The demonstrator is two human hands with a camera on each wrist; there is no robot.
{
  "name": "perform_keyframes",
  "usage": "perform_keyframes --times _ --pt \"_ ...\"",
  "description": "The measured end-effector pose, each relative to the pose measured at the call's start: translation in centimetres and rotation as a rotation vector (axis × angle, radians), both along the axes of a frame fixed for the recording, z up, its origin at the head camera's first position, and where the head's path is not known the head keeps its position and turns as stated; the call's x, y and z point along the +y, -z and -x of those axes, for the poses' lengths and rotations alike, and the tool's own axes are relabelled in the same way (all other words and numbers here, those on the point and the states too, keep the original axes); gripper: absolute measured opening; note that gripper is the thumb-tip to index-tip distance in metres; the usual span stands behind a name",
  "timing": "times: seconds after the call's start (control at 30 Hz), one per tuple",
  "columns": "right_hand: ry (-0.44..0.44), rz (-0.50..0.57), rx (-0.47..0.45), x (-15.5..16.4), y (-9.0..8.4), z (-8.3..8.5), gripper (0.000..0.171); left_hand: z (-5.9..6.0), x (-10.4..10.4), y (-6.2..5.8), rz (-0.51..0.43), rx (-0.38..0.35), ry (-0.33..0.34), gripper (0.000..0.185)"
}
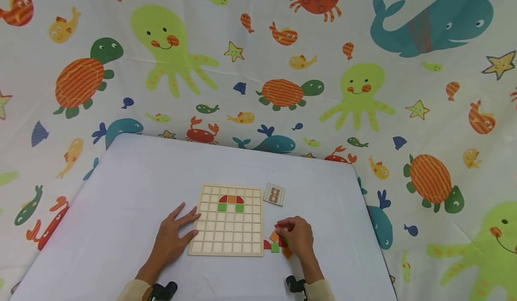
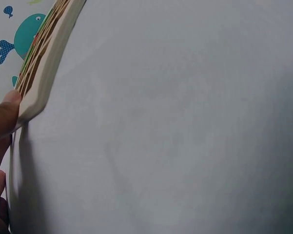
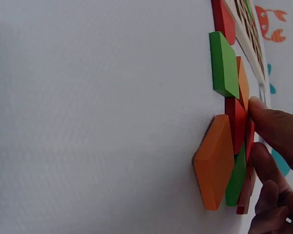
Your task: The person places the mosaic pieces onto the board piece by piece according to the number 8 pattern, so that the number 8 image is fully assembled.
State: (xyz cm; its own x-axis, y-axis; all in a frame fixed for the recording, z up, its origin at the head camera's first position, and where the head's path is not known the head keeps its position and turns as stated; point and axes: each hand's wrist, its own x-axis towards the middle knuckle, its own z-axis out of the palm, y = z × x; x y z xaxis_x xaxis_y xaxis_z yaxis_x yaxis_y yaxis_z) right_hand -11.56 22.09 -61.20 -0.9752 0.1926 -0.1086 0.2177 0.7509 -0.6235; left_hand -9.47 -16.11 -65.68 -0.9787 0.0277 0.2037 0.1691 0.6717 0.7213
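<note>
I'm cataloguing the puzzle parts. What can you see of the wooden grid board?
The board is a pale wooden square tray of small square cells lying flat on the white table. Near its top sit five tiles: red, orange, red, with green below each end. The left hand rests its straight fingers on the left edge. Loose tiles lie beside its right corner.

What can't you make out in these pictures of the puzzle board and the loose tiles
- Pattern card: head view, too small to read its design.
- Loose tiles under the right hand: head view, the hand covers some, so their count is unclear.
- Whether the right hand pinches a tile: its fingers touch the red tile, grip hidden.
- Wooden board: left wrist view shows only its edge; left hand cut off there.
</note>
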Motion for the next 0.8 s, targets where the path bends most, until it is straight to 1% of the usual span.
perform_keyframes --times 0.2,0.4,0.5,0.6,0.7,0.8 --pt "0.007 -0.037 0.01 -0.4 -0.1 0.0 0.019 0.0 0.1 -0.1 -0.001 -0.007 0.0 0.053" --pt "-0.014 -0.026 0.027 -0.8 0.1 0.2 0.017 0.0 0.0 0.1 0.004 0.005 0.002 0.053" --pt "-0.017 0.02 0.04 -1.1 0.1 0.2 0.019 -0.1 -0.1 0.1 -0.001 0.028 0.009 0.051" --pt "-0.002 0.105 0.048 -1.5 0.0 0.2 0.015 -0.2 -0.1 0.1 -0.005 0.046 0.016 0.05" --pt "0.016 0.183 0.051 -1.8 -0.2 0.2 0.013 -0.2 -0.1 0.1 -0.005 0.049 0.016 0.05" --pt "0.029 0.229 0.055 -2.1 -0.5 0.3 0.012 -0.2 -0.1 0.1 -0.003 0.046 0.013 0.05"
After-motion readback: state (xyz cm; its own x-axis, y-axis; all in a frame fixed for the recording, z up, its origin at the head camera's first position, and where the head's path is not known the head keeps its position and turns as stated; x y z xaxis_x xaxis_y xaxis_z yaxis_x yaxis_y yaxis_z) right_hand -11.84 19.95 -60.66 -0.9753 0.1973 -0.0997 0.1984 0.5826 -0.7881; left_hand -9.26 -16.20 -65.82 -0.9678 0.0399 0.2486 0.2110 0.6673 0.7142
